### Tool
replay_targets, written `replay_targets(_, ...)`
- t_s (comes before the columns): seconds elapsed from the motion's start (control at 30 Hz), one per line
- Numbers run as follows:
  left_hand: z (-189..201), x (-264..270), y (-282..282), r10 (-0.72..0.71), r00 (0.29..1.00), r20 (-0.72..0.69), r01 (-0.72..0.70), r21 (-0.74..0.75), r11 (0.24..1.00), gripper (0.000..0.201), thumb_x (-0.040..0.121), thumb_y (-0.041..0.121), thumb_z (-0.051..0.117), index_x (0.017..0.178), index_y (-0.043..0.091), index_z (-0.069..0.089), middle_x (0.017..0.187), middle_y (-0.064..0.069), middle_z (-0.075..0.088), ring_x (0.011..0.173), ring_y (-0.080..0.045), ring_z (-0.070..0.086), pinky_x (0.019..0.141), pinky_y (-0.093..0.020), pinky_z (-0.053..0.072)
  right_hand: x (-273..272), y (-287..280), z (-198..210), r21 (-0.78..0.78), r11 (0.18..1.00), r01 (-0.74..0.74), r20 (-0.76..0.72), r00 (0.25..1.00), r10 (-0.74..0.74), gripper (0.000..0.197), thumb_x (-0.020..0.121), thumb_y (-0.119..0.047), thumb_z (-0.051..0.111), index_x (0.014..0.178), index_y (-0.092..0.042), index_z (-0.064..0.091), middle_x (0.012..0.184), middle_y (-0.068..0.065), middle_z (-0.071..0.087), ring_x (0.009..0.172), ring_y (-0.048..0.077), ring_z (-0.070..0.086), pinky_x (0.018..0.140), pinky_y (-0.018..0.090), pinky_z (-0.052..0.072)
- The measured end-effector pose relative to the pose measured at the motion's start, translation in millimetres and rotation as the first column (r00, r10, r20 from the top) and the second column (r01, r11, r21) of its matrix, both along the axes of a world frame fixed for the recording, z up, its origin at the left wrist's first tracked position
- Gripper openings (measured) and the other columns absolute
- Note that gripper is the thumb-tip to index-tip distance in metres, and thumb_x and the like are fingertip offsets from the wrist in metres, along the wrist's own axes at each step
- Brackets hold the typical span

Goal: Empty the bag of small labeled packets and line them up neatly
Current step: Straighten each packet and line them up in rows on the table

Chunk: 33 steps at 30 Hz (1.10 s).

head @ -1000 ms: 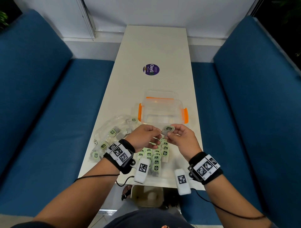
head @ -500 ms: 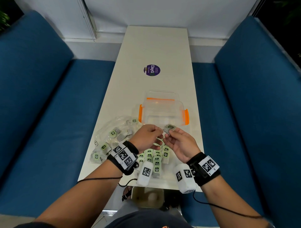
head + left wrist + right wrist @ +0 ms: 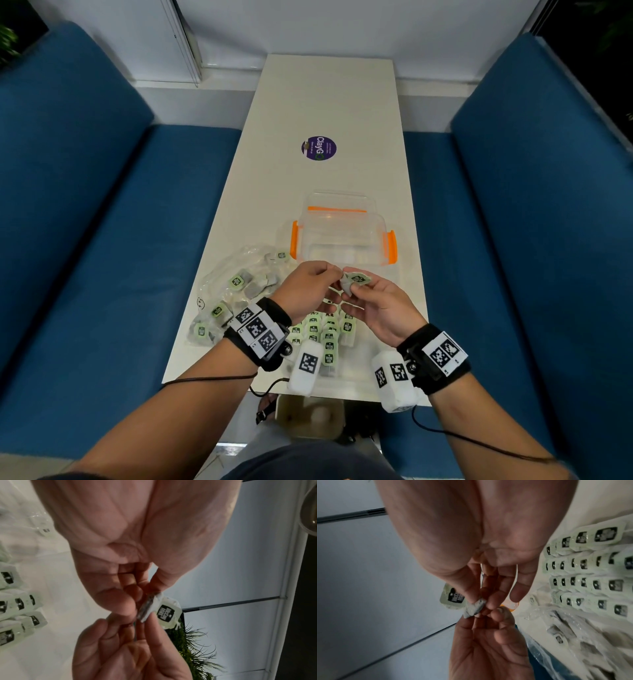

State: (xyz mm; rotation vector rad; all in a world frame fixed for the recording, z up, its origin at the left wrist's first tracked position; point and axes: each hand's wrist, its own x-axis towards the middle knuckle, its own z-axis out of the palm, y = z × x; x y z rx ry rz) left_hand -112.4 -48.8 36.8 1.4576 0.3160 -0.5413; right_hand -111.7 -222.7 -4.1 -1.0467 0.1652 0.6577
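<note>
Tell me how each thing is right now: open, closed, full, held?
Plastic bag: lying on the table, packets left inside.
Clear box: open, lid off.
Held packet: pinched by right hand and left hand.
Lined-up packets: in rows on the table.

One small packet (image 3: 354, 281) is up in the air above the tabletop (image 3: 325, 113), pale green tag with a black label, grey-white pouch folded below it, pinched between both sets of fingers (image 3: 123, 605). Under it, near the front edge, the lined-up packets (image 3: 323, 334) sit in tidy overlapping rows, labels up. Over by the left edge, the clear plastic bag (image 3: 239, 287) lies crumpled and flat, several packets jumbled inside it.
</note>
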Motion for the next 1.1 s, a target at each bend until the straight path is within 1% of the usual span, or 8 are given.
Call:
replay_targets(0.13,1.0,0.9,2.0,0.006,1.000,0.000,-0.006,0.014,1.000,0.017,0.102,0.014,0.054,0.093,0.004,0.064,0.082,-0.013,0.067,0.066,-0.020,0.060,0.053,-0.029,0.051,0.5,-1.3,1.0,-0.104,0.994,0.031,0.117,0.993,-0.019,0.031,0.087,-0.011,0.068,0.118,-0.005,0.064,0.097,0.005,0.074,0.089,0.017,0.070,0.086,0.036,0.055)
replay_targets(0.23,1.2,2.0,1.2,0.004,1.000,0.006,-0.004,0.030,1.000,0.017,0.102,0.015,0.054,0.094,0.004,0.064,0.083,-0.012,0.066,0.066,-0.020,0.061,0.053,-0.030,0.052,1.1,-1.0,-0.7,-0.191,0.980,0.057,0.216,0.976,-0.015,0.021,0.089,-0.013,0.070,0.109,-0.004,0.069,0.095,0.005,0.075,0.089,0.017,0.069,0.089,0.041,0.056)
replay_targets(0.43,1.8,2.9,-1.6,0.027,1.000,0.008,-0.027,0.025,0.999,0.016,0.103,0.015,0.054,0.094,0.005,0.064,0.085,-0.011,0.065,0.067,-0.021,0.062,0.054,-0.031,0.052,2.5,-3.5,0.1,-0.196,0.979,0.050,0.222,0.975,-0.006,0.025,0.085,-0.021,0.072,0.104,-0.005,0.071,0.098,0.008,0.075,0.094,0.022,0.068,0.096,0.049,0.053)
replay_targets(0.53,2.4,3.1,-2.4,0.016,1.000,0.008,-0.016,0.026,1.000,0.016,0.103,0.015,0.054,0.097,0.003,0.064,0.087,-0.011,0.064,0.067,-0.021,0.062,0.053,-0.030,0.052,2.3,-3.2,0.5,-0.159,0.984,0.078,0.199,0.979,-0.045,0.021,0.086,-0.021,0.070,0.102,-0.006,0.069,0.095,0.004,0.074,0.089,0.017,0.067,0.087,0.042,0.053)
replay_targets(0.63,2.4,2.8,-3.6,-0.007,1.000,0.003,0.007,0.015,1.000,0.016,0.104,0.015,0.053,0.099,0.003,0.063,0.086,-0.009,0.063,0.066,-0.018,0.062,0.053,-0.029,0.053,2.0,-1.4,2.8,-0.113,0.987,0.112,0.181,0.979,-0.090,0.017,0.087,-0.020,0.068,0.099,-0.008,0.067,0.086,-0.002,0.072,0.077,0.010,0.062,0.071,0.026,0.047)
replay_targets(0.73,0.1,2.7,-2.6,-0.012,1.000,-0.012,0.012,-0.010,1.000,0.017,0.105,0.017,0.053,0.098,0.006,0.063,0.090,-0.009,0.062,0.068,-0.018,0.063,0.053,-0.028,0.053,2.6,0.5,3.4,-0.076,0.983,0.165,0.129,0.980,-0.154,0.020,0.084,-0.018,0.068,0.101,-0.009,0.066,0.085,-0.001,0.071,0.072,0.009,0.060,0.063,0.022,0.045)
replay_targets(0.9,-2.7,0.6,-0.8,-0.037,0.998,-0.053,0.035,-0.048,0.998,0.018,0.106,0.016,0.053,0.096,0.007,0.064,0.084,-0.005,0.062,0.068,-0.018,0.062,0.054,-0.028,0.054,6.5,0.8,2.9,-0.031,0.978,0.208,0.062,0.977,-0.206,0.026,0.092,-0.004,0.064,0.119,-0.002,0.063,0.098,0.010,0.072,0.078,0.015,0.064,0.067,0.023,0.049)
replay_targets(1.1,-5.4,-2.6,-0.1,-0.104,0.992,-0.065,0.104,0.002,0.995,0.019,0.105,0.017,0.053,0.093,0.008,0.064,0.084,-0.005,0.062,0.068,-0.018,0.063,0.057,-0.029,0.055,6.5,3.0,6.0,-0.259,0.938,0.233,0.205,0.962,-0.182,0.026,0.093,0.001,0.067,0.115,-0.012,0.063,0.092,0.004,0.077,0.081,0.013,0.071,0.072,0.023,0.055)
